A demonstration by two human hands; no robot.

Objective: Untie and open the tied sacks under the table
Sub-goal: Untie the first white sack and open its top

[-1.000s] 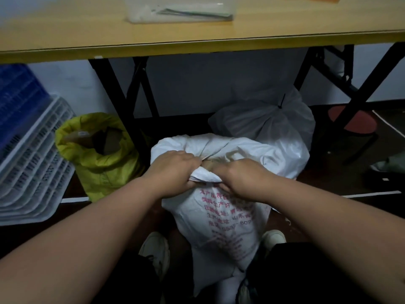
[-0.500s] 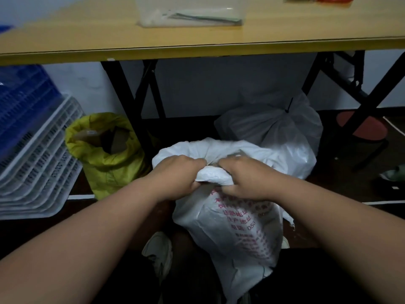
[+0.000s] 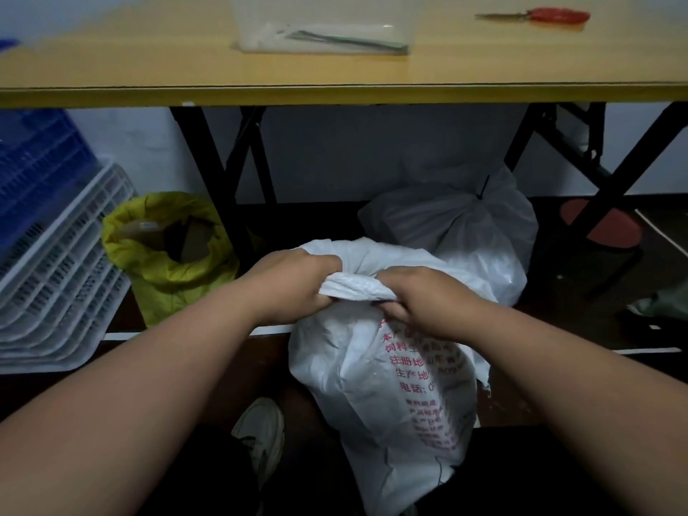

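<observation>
To the far left of the left hand, stacked white crates (image 3: 56, 277) and a blue crate (image 3: 33, 169) are noted. Nearer, just left of the left forearm, a yellow sack (image 3: 167, 262) is observed with its mouth already folded open; no tie is seen on it.

The left hand (image 3: 294, 284) is found clenched on the left side of the bunched neck of the white printed sack (image 3: 391, 366), fingers curled into the woven fabric. The right hand (image 3: 420, 299) is found likewise clenched on the right side of the same neck, close beside the left, with a roll of cloth stretched between them. The sack stands on the floor directly below both hands, in front of the table's edge. No string or knot is visible at the neck; whether it is already released cannot be told.

Beyond the right hand and touching the printed sack, a grey-white sack (image 3: 465, 225) is recorded under the table (image 3: 335, 87), its neck closed by a dark tie (image 3: 482, 191).

Judgement: the step in hand is the opening of the printed sack's mouth. The next move is judged to call for the gathered fabric being drawn apart and rolled down, with care that the sack is not tipped. The tied sack behind remains to be dealt with.
</observation>
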